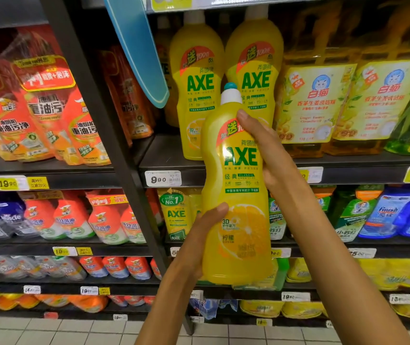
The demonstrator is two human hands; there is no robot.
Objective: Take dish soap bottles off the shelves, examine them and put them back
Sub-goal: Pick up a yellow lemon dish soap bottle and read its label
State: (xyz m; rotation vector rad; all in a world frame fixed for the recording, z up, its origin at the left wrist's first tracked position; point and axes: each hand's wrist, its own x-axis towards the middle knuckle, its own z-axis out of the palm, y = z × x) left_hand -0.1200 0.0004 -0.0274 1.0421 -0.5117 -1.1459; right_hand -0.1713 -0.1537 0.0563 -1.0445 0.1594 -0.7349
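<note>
I hold a yellow AXE dish soap bottle (238, 195) with a white and teal cap upright in front of the shelves, label facing me. My left hand (199, 235) grips its lower left side, thumb lying across the front near the lemon picture. My right hand (271, 155) wraps the upper right side, thumb on the shoulder of the bottle. Two more yellow AXE bottles (196, 88) stand side by side on the shelf (171, 158) right behind it.
Yellow refill bottles with a cat logo (316, 105) fill the shelf to the right. Orange and red cleaner packs (44, 115) sit on the left bay past a black upright (104, 115). Lower shelves carry more bottles and pouches. A blue sign (136, 46) hangs above.
</note>
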